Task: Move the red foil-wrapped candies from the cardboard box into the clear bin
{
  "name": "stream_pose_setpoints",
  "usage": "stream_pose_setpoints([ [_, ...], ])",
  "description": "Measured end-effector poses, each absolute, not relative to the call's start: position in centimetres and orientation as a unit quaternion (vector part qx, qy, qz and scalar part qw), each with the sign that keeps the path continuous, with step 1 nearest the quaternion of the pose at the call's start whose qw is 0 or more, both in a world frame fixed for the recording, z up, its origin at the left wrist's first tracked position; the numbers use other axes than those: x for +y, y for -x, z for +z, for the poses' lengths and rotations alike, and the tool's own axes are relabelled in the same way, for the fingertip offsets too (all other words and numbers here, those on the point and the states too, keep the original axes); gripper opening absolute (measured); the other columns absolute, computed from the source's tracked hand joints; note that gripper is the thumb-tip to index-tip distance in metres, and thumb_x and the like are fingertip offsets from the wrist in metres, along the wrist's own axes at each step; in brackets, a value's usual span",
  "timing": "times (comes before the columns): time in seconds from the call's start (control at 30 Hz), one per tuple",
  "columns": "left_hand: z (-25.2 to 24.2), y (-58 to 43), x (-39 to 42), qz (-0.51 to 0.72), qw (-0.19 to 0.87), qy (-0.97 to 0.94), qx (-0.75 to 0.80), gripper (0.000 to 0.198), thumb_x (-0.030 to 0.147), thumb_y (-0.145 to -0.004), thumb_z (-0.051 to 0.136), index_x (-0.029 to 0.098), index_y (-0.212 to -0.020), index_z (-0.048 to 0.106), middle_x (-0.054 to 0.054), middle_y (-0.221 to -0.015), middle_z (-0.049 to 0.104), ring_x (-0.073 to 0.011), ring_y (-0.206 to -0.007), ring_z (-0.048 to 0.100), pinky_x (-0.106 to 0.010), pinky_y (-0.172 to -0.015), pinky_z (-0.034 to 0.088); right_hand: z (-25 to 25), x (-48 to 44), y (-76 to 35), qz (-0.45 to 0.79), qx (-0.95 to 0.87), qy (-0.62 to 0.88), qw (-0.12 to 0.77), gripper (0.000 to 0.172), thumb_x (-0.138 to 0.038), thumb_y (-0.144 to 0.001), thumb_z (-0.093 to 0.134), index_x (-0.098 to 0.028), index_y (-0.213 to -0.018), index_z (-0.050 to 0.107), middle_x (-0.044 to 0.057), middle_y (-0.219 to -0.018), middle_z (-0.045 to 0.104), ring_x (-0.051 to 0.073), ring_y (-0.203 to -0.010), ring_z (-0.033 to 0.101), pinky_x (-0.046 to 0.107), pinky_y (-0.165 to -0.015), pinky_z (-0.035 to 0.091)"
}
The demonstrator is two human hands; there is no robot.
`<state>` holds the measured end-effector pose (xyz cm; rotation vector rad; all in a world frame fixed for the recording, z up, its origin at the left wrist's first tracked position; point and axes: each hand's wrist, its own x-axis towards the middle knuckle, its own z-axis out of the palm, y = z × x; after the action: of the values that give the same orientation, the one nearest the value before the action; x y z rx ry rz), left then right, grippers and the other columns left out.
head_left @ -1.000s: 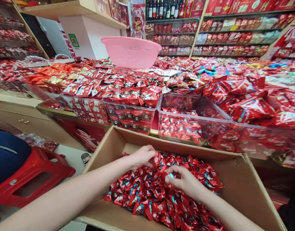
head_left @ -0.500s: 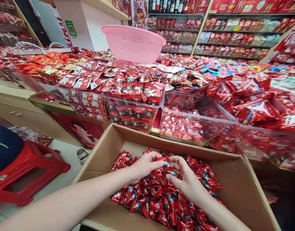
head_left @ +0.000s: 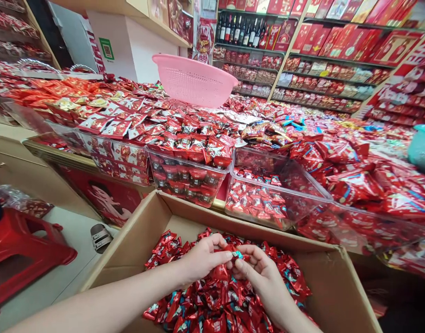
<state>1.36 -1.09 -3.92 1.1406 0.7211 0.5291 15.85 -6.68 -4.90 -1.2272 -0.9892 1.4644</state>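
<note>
Over the heap of red foil-wrapped candies [head_left: 212,296] in a cardboard box [head_left: 157,217], my two hands meet around one wrapped candy [head_left: 237,255] with a blue patch on its wrapper. My left hand [head_left: 209,259] pinches its left end between thumb and fingers. On the other end, the thumb and curled fingers of my right hand [head_left: 259,270] close around it. Parts of the candy are hidden behind the fingertips. Just beyond the box stands a clear plastic bin [head_left: 257,203], partly filled with similar small red candies.
Behind the box runs a counter of clear bins, one holding dark-centred red packets [head_left: 188,180]. A pink basket [head_left: 195,83] rests on the candies, a teal container [head_left: 422,150] at far right. Left on the floor are a red stool [head_left: 25,254] and a sandal [head_left: 100,238].
The view has tilted up and shifted slightly right, showing the teal container. My right hand's fingers have drawn closer to the left hand, both now on the same candy.
</note>
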Motion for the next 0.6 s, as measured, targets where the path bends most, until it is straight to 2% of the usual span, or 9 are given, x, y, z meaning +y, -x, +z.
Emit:
stream_pose_setpoints([
  [0.1,-3.3,-1.1,-1.1,0.249,0.754,-0.512,0.328,0.02,0.031,-0.07,0.056,0.014,-0.078,0.046,0.001,-0.065,0.055,-0.0101,-0.064,0.048,-0.023,-0.064,0.034,-3.4,-6.9,-16.3,0.537,-0.458,0.53,0.469,0.026,-0.038,-0.071,0.054,-0.02,-0.088,0.046,0.003,-0.077,0.058,0.016,-0.071,0.056,0.029,-0.066,0.046],
  [0.23,-2.7,-0.8,-1.0,0.227,0.795,-0.448,0.34,0.021,0.031,-0.069,0.05,0.017,-0.083,0.047,0.001,-0.07,0.052,-0.0084,-0.056,0.044,-0.019,-0.051,0.03,2.8,-6.1,-18.3,0.276,-0.626,0.572,0.453,0.022,-0.031,-0.072,0.054,-0.023,-0.093,0.051,0.004,-0.082,0.057,0.015,-0.07,0.054,0.026,-0.061,0.045],
  [0.37,-3.3,-0.9,-1.0,0.2,0.788,-0.441,0.38,0.028,0.016,-0.06,0.046,0.018,-0.088,0.046,0.003,-0.07,0.05,-0.0045,-0.045,0.035,-0.018,-0.043,0.021,10.7,-1.6,-20.9,0.069,-0.692,0.562,0.448,0.023,-0.029,-0.074,0.051,-0.025,-0.096,0.051,0.002,-0.076,0.057,0.014,-0.064,0.054,0.026,-0.057,0.044],
  [0.43,-4.2,-1.0,-1.0,0.215,0.755,-0.482,0.39,0.035,0.013,-0.058,0.046,0.018,-0.093,0.043,0.005,-0.067,0.047,-0.0042,-0.044,0.032,-0.019,-0.043,0.02,12.8,2.2,-22.2,0.012,-0.706,0.59,0.393,0.021,-0.028,-0.073,0.05,-0.022,-0.093,0.053,0.002,-0.075,0.058,0.013,-0.063,0.054,0.026,-0.058,0.043],
  [0.53,-5.8,-1.1,-1.1,0.245,0.74,-0.509,0.366,0.041,0.013,-0.059,0.05,0.018,-0.098,0.038,0.006,-0.066,0.045,-0.0053,-0.05,0.035,-0.019,-0.046,0.022,13.0,8.2,-23.5,0.009,-0.702,0.679,0.216,0.02,-0.023,-0.075,0.046,-0.018,-0.093,0.054,0.003,-0.08,0.06,0.012,-0.063,0.055,0.024,-0.057,0.043],
  [0.6,-6.7,-1.0,-1.0,0.241,0.74,-0.514,0.36,0.043,0.015,-0.058,0.053,0.018,-0.098,0.036,0.007,-0.062,0.043,-0.0052,-0.048,0.033,-0.019,-0.045,0.02,11.9,11.3,-23.9,0.039,-0.687,0.718,0.103,0.017,-0.02,-0.076,0.047,-0.014,-0.089,0.056,0.004,-0.076,0.061,0.012,-0.061,0.055,0.024,-0.056,0.043],
])
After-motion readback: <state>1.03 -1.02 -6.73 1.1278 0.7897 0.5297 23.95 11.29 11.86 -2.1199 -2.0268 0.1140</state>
